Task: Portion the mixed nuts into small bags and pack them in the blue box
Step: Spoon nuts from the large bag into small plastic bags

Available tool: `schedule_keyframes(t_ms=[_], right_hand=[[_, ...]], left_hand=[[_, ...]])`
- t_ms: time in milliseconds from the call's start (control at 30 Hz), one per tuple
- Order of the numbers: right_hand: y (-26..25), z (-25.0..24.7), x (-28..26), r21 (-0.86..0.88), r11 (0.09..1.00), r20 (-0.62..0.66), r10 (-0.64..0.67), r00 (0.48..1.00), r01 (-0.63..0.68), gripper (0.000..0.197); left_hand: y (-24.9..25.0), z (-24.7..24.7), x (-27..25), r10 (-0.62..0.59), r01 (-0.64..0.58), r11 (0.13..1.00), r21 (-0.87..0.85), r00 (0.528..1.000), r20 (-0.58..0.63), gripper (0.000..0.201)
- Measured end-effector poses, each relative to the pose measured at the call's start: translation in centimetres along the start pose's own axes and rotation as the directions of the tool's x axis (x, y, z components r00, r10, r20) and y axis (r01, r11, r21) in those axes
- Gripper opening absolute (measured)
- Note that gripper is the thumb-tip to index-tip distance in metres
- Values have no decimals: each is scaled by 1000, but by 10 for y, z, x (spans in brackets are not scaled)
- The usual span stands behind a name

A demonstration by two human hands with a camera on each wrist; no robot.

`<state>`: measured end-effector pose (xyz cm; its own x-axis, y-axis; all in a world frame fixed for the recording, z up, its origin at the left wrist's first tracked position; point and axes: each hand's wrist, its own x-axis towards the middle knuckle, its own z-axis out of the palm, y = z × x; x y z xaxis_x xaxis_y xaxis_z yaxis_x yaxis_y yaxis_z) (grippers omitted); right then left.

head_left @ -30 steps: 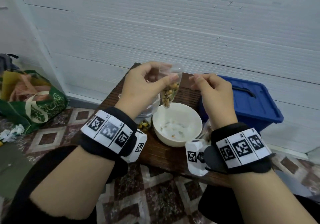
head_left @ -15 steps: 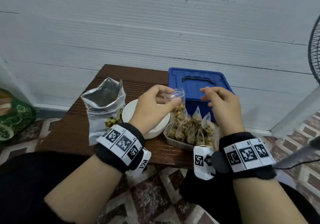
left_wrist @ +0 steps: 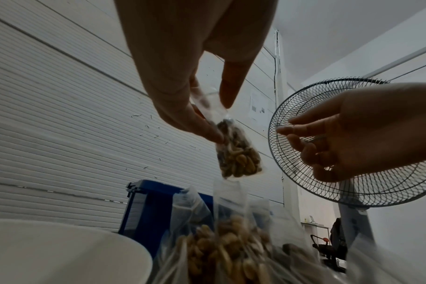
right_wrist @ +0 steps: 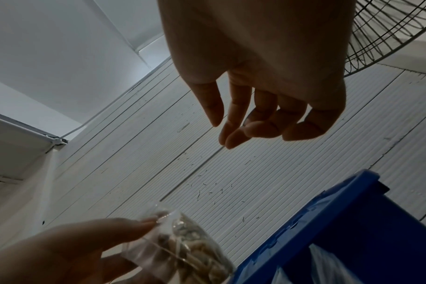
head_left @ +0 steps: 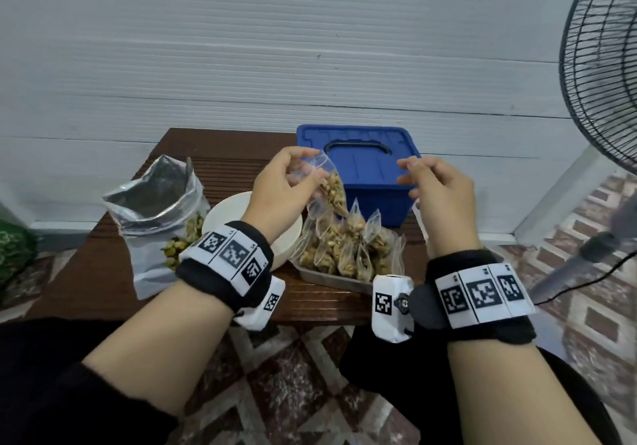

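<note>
The left hand now pinches the filled small bag by its top, thumb and fingers pressed on the clear plastic, and it has carried the bag away from the white bowl to hang directly above the filled bags standing in the metal tray. The right hand, apart to the side, has let go and hangs loosely curled, holding nothing. Beyond the fingertips the blue box sits lid-closed, so portioning looks nearly finished and packing not yet begun.

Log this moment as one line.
left hand: pinches nut bag above tray | right hand: empty, apart | blue box: lid on
</note>
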<state>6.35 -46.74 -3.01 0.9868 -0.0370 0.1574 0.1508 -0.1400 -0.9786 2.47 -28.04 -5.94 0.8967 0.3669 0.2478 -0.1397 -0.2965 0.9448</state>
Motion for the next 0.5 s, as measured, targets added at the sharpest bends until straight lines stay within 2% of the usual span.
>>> schedule_keyframes(t_ms=[133,300,500], right_hand=[[0,-5,2,12,1000,-28,11,1000,-11,17],[3,-11,4,26,999,-65,25,998,-23,17],[5,-17,3,31,999,-91,37,995,-34,18]], left_hand=[[2,4,5,-38,39,999,-2,997,71,20],[8,17,-12,-47,79,989,-121,967,252,20],[-4,33,-29,21,-27,1000,9,919,394,25]])
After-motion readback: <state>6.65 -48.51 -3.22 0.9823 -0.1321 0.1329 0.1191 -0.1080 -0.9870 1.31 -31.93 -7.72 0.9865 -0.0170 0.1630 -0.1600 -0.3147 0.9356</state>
